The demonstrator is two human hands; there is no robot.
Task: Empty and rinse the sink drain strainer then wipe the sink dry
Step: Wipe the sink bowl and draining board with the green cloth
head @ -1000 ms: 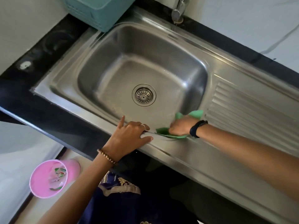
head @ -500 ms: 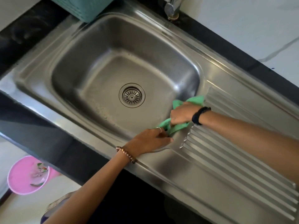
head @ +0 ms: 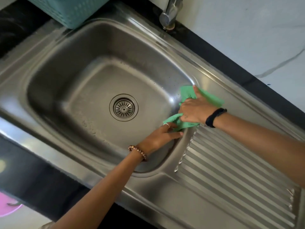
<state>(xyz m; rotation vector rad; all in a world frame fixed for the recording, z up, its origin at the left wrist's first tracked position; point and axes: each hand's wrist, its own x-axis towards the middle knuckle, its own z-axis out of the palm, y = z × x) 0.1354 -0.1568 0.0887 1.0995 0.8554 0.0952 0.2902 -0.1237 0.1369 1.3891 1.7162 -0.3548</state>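
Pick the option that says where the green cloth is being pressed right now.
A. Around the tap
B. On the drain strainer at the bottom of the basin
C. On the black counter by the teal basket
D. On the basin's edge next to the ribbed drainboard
D: the right hand presses the green cloth on the rim between basin and ribbed drainboard, clear of the drain strainer.

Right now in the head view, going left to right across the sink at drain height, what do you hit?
Pink tub at the bottom-left corner → drain strainer → green cloth under the right hand → black wristband → ribbed drainboard.
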